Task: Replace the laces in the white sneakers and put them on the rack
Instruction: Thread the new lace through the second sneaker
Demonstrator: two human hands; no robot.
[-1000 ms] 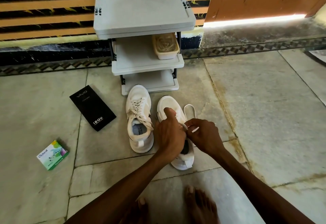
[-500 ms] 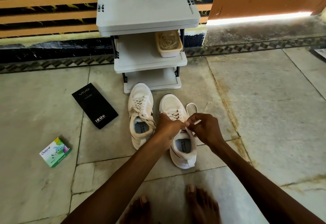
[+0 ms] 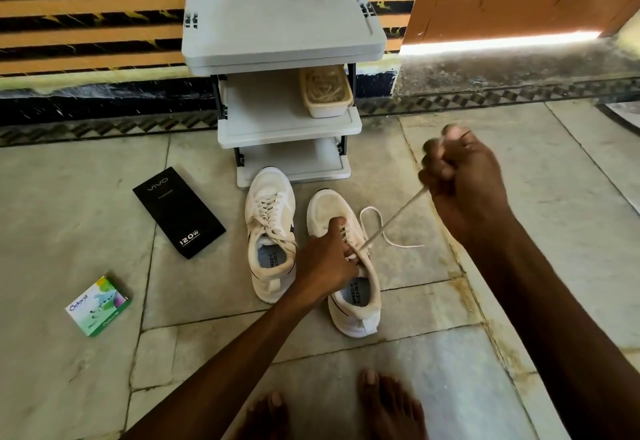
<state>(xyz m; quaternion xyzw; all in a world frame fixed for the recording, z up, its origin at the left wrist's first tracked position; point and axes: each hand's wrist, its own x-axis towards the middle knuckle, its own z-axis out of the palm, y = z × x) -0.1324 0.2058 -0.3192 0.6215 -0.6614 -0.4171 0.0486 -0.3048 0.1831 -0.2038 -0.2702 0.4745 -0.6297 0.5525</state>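
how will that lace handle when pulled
Likely floppy: the lace runs straight only where the right hand pulls it, its tail curling on the floor. Probably light; the shoe may shift, so the left hand holds it.

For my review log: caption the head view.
Right hand holds a lace taut from the white sneaker the left hand steadies.

right hand point(image 3: 464, 190) blurred | left hand point(image 3: 325, 263) hides sneaker point(image 3: 327, 209) tongue | feet point(image 3: 388, 405) cut off
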